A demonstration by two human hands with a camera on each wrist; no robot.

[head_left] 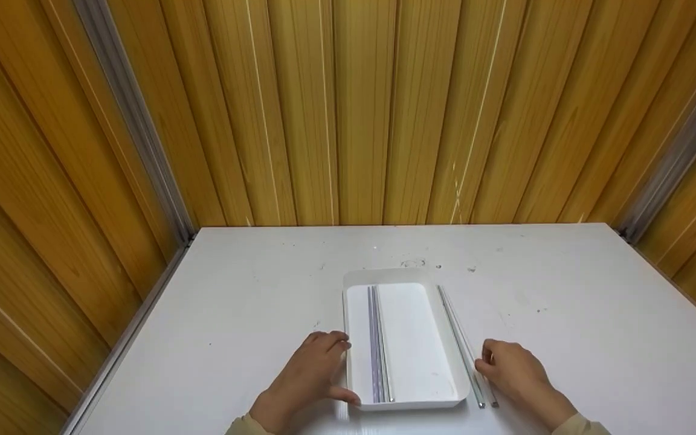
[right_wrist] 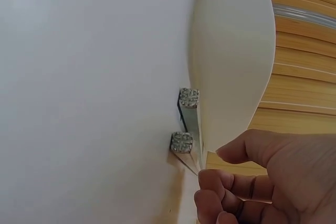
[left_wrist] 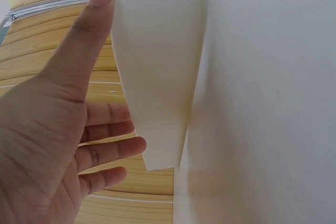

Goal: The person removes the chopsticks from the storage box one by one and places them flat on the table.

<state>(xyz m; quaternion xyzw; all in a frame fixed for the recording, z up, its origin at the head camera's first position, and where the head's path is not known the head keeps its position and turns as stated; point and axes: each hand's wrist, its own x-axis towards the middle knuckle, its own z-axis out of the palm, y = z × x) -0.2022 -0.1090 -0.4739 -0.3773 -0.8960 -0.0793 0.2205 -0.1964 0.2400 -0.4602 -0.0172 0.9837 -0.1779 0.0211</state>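
Note:
A white rectangular tray (head_left: 408,338) lies on the table with several chopsticks (head_left: 378,350) lengthwise in its left half, some purplish, some silvery. My left hand (head_left: 315,368) is at the tray's left side, fingers at the rim and thumb at the near left corner; the left wrist view shows its fingers (left_wrist: 113,150) extended over the rim. Two more chopsticks (head_left: 466,347) lie outside along the right wall, their square patterned ends (right_wrist: 182,142) toward me. Beside the outer one is my right hand (head_left: 514,368), loosely curled, fingertips right at the stick and a gap under the thumb.
The white table (head_left: 251,290) carries small dark marks (head_left: 438,266) beyond the tray. Wood-patterned panels (head_left: 360,121) rise behind the table and on both sides, with metal posts (head_left: 142,133) at the corners.

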